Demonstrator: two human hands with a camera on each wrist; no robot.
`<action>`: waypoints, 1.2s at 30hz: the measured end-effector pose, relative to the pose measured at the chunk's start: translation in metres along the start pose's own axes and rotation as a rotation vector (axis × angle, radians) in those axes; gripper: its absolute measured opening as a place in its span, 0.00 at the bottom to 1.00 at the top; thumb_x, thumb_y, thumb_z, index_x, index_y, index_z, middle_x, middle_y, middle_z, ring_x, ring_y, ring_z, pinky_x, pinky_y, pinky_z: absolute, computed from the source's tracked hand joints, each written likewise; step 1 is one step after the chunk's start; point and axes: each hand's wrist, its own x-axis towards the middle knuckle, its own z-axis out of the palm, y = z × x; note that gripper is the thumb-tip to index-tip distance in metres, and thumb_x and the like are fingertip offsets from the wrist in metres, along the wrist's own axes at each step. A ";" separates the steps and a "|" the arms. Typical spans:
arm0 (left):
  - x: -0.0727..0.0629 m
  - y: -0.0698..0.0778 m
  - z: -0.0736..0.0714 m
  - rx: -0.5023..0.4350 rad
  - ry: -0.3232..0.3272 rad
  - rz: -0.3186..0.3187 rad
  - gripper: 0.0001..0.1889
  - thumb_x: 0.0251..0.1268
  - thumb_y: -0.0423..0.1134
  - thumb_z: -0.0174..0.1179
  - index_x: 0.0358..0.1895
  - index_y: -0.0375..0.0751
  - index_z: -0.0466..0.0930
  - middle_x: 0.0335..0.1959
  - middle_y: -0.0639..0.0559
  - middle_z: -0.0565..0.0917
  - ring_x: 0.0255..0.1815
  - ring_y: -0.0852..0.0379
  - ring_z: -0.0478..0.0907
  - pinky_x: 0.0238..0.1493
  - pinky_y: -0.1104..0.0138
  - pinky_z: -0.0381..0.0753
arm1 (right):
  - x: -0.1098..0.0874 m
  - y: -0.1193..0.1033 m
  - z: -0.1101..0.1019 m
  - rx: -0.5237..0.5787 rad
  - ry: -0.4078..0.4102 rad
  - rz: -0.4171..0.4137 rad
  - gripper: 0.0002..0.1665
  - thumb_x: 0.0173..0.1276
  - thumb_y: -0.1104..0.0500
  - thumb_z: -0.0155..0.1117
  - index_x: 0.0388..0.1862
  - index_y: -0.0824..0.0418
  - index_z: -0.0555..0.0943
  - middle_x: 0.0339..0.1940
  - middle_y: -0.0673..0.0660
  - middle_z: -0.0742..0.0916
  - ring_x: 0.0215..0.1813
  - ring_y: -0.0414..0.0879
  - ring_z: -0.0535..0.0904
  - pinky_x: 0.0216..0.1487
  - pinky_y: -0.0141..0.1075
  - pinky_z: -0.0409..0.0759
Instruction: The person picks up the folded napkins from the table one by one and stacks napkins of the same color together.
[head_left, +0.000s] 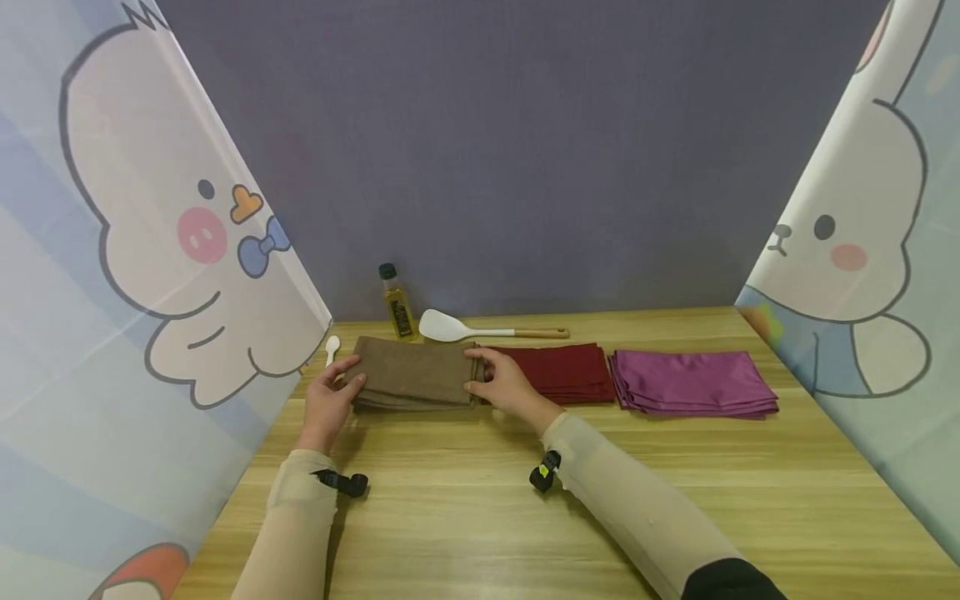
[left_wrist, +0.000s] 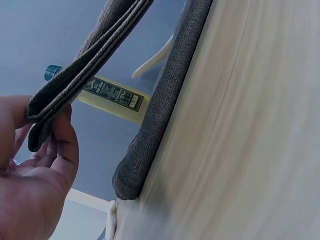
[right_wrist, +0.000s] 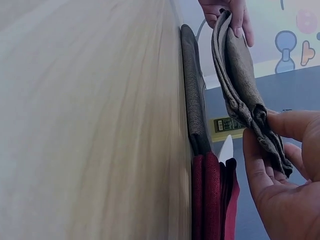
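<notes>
A folded brown cloth [head_left: 412, 371] is held up level between both hands. My left hand [head_left: 330, 402] pinches its left end, thumb on one face and fingers on the other. At the opposite end, my right hand [head_left: 513, 387] pinches the folded edges the same way. Both wrist views show the held cloth [left_wrist: 95, 62] raised, with a gap below it. Under it, a second folded brown cloth [right_wrist: 192, 90] lies flat on the table. A folded dark red cloth [head_left: 558, 372] lies just right of it, partly behind my right hand.
Further right lies a folded purple satin cloth [head_left: 693, 382]. Behind the cloths are an oil bottle [head_left: 399, 308] with a dark green cap and a white spatula [head_left: 480, 331] with a wooden handle. A small white spoon [head_left: 332, 347] lies at the left. Printed curtains [head_left: 217, 167] flank the wooden table [head_left: 450, 500].
</notes>
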 end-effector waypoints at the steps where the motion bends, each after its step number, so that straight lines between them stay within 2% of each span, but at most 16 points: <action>1: 0.000 0.001 0.001 -0.006 0.010 -0.006 0.24 0.75 0.34 0.66 0.72 0.40 0.78 0.76 0.46 0.70 0.54 0.63 0.77 0.44 0.77 0.79 | 0.001 -0.001 0.000 -0.002 0.011 0.000 0.31 0.70 0.61 0.76 0.71 0.53 0.79 0.44 0.55 0.80 0.36 0.46 0.73 0.31 0.37 0.73; 6: -0.002 0.007 0.006 -0.065 0.037 0.003 0.23 0.76 0.34 0.64 0.71 0.39 0.78 0.76 0.46 0.70 0.53 0.65 0.79 0.43 0.76 0.80 | 0.003 -0.003 0.001 -0.005 0.038 0.016 0.24 0.69 0.61 0.76 0.62 0.55 0.83 0.46 0.55 0.80 0.40 0.47 0.73 0.36 0.38 0.72; 9: -0.002 0.009 0.009 -0.090 0.038 0.013 0.24 0.76 0.32 0.64 0.72 0.37 0.76 0.77 0.45 0.69 0.52 0.64 0.80 0.42 0.76 0.80 | 0.005 -0.002 0.001 0.007 0.041 0.035 0.24 0.69 0.61 0.76 0.63 0.55 0.83 0.48 0.56 0.81 0.41 0.48 0.74 0.34 0.38 0.73; 12: -0.002 0.008 0.009 -0.114 0.032 0.027 0.25 0.75 0.28 0.63 0.73 0.36 0.76 0.77 0.44 0.69 0.45 0.63 0.79 0.38 0.75 0.79 | 0.007 -0.002 0.001 0.009 0.041 0.046 0.25 0.69 0.62 0.76 0.64 0.55 0.83 0.50 0.56 0.82 0.43 0.47 0.76 0.34 0.37 0.74; 15: -0.003 0.006 0.009 -0.132 0.021 0.039 0.25 0.74 0.24 0.60 0.72 0.36 0.76 0.75 0.44 0.70 0.42 0.65 0.78 0.37 0.75 0.79 | 0.008 -0.001 0.000 -0.002 0.029 0.033 0.26 0.68 0.62 0.77 0.64 0.55 0.83 0.48 0.56 0.83 0.43 0.47 0.77 0.35 0.37 0.75; 19: -0.004 0.002 0.007 -0.152 -0.004 0.037 0.27 0.73 0.21 0.59 0.74 0.35 0.74 0.75 0.41 0.68 0.50 0.61 0.79 0.42 0.76 0.80 | 0.009 0.000 0.000 -0.014 0.002 0.016 0.27 0.68 0.63 0.76 0.65 0.56 0.82 0.43 0.55 0.81 0.40 0.47 0.75 0.33 0.36 0.73; 22: -0.004 -0.001 0.007 -0.151 -0.002 0.037 0.28 0.73 0.21 0.59 0.74 0.35 0.73 0.76 0.41 0.68 0.55 0.57 0.79 0.44 0.76 0.81 | 0.010 0.001 0.001 -0.014 -0.008 0.013 0.27 0.68 0.63 0.76 0.66 0.58 0.81 0.44 0.55 0.81 0.40 0.46 0.75 0.34 0.36 0.73; 25: -0.004 -0.003 0.006 -0.152 0.020 0.042 0.27 0.72 0.22 0.61 0.73 0.34 0.74 0.75 0.40 0.70 0.55 0.56 0.79 0.44 0.77 0.80 | 0.011 0.002 0.003 -0.005 -0.013 0.013 0.28 0.68 0.64 0.76 0.66 0.58 0.81 0.46 0.55 0.82 0.41 0.46 0.75 0.35 0.36 0.74; 30: -0.005 -0.007 0.007 -0.159 0.083 0.042 0.25 0.72 0.23 0.62 0.71 0.34 0.78 0.73 0.42 0.72 0.50 0.61 0.80 0.42 0.78 0.80 | 0.013 0.002 0.007 0.018 -0.031 0.020 0.28 0.69 0.65 0.75 0.67 0.58 0.80 0.47 0.57 0.82 0.41 0.47 0.75 0.33 0.37 0.74; 36: -0.004 -0.010 0.008 -0.109 0.144 0.035 0.22 0.72 0.28 0.66 0.67 0.38 0.82 0.71 0.45 0.76 0.49 0.62 0.80 0.41 0.77 0.80 | 0.018 0.004 0.010 0.007 -0.010 0.037 0.29 0.67 0.66 0.75 0.66 0.58 0.81 0.48 0.56 0.82 0.43 0.47 0.75 0.33 0.36 0.74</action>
